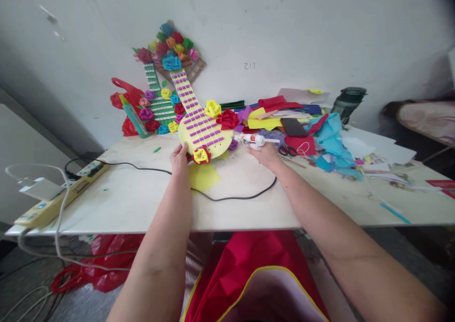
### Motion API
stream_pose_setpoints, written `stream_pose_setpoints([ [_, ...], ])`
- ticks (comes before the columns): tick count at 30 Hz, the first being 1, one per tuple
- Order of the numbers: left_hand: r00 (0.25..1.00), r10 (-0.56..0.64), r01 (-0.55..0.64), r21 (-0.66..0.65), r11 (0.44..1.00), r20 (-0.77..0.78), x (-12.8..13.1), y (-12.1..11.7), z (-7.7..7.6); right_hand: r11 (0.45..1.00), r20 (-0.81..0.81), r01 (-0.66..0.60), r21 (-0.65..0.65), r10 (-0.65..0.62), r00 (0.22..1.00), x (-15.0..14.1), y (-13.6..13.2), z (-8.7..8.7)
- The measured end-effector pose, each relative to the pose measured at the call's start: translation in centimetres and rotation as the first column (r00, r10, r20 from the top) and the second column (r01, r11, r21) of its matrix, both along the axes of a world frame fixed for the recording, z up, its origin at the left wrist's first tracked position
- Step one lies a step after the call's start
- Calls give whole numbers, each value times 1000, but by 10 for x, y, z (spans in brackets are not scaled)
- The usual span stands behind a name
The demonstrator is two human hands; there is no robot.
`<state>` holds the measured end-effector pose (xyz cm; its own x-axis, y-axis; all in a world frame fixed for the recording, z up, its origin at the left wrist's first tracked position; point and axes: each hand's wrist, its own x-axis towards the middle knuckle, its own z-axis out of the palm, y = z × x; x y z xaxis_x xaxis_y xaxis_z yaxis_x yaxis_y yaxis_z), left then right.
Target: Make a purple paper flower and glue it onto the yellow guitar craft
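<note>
above the white table [117, 203], the left hand [180, 157] is pinching the yellow paper guitar's [204, 135] lower edge; the right hand's [263, 154] fingers are curling around a white glue gun [253, 139] beside it.

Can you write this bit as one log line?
left hand: holds yellow guitar craft | right hand: holds glue gun | nearby: scissors, black phone

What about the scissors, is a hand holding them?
No, the scissors lie on the table, while the right hand holds the white glue gun.
</note>
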<state>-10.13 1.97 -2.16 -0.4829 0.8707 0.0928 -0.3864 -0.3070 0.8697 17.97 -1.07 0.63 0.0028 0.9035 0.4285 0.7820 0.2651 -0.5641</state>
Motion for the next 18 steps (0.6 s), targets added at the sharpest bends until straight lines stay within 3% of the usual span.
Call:
stream_pose_setpoints([
  [18, 1000, -4, 3, -10, 1000, -29, 0, -2, 1, 1000, 34, -21, 18, 20, 999, 2, 6, -6],
])
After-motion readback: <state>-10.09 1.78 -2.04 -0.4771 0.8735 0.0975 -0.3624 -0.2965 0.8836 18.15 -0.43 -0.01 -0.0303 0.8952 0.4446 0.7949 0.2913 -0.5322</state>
